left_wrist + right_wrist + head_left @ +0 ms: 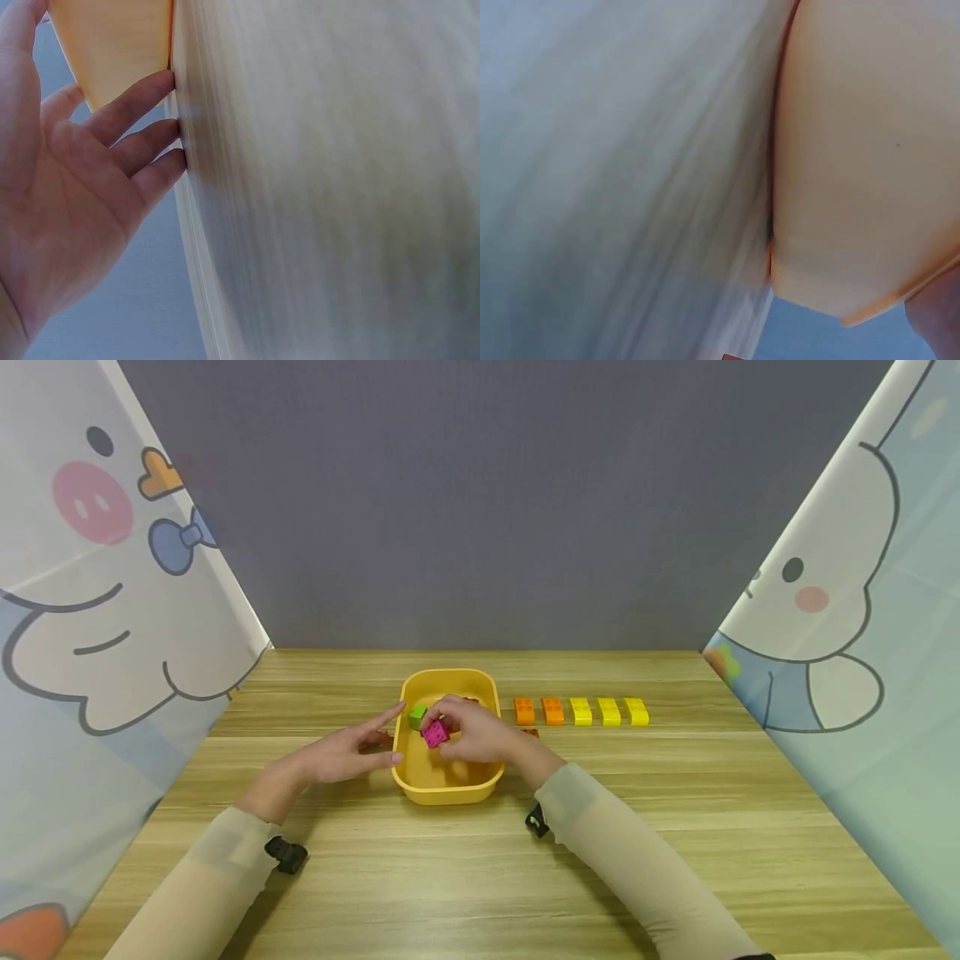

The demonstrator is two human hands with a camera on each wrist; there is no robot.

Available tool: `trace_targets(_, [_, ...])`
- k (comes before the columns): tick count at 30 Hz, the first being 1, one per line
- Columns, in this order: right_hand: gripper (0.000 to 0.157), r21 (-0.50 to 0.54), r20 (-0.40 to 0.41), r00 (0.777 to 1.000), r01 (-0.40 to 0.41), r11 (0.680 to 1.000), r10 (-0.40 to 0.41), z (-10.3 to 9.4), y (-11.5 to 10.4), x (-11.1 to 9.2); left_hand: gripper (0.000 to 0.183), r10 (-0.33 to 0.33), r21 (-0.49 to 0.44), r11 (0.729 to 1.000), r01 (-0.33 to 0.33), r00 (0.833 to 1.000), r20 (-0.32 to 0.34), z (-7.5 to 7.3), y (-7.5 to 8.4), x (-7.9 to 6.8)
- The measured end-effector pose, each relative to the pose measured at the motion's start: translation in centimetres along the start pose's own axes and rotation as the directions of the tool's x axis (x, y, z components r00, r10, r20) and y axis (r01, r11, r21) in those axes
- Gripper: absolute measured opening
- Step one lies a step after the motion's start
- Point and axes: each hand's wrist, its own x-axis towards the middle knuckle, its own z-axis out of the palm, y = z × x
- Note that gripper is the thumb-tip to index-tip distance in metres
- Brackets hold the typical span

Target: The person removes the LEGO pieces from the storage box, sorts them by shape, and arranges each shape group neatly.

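Magenta studs mark the toy brick [435,735] that your right grip [476,732] has clamped between thumb and fingers, inside the yellow plastic tub [450,796]. Your left grip [333,758] is spread, thumb and index finger apart at the tub's left rim. Only the head view shows you the toy brick and the tub's inside, with a green brick [417,718] just beyond it to the left. Your left wrist view adds the palm and the lower fingers, loosely parted, tips close to the worktop [420,877]; whether they touch it, you cannot tell. Your right wrist view gives the tub's right outer wall and, at the bottom edge, a red corner [732,357].

The toy brick's studded face points up toward your head camera, slightly tipped; your fingers cover part of it, so you cannot tell its long axis. The tub's long axis runs away from you. Right of it, two orange bricks [524,711] and three yellow bricks [608,712] form a row running left to right, studs up.
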Motion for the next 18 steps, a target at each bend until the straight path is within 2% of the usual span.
trace_targets(6, [0.037, 0.029, -0.112, 0.994, 0.014, 0.999, -0.011, -0.9, 0.0, -0.7, 0.093, -0.007, 0.000, 1.000, 0.007, 1.000, 0.004, 0.0, 0.0, 0.1])
trace_targets(12, [0.034, 0.040, -0.185, 0.982, 0.049, 0.998, -0.041, -3.8, -0.2, -2.6, 0.093, -0.005, 0.009, 1.000, 0.005, 1.000, 0.001, -0.1, 0.1, 0.1])
trace_targets(18, [0.050, 0.018, -0.250, 0.968, -0.020, 1.000, 0.024, -6.9, 1.3, -5.9, 0.093, -0.013, 0.001, 1.000, 0.013, 1.000, 0.002, -0.1, 0.1, 0.0])
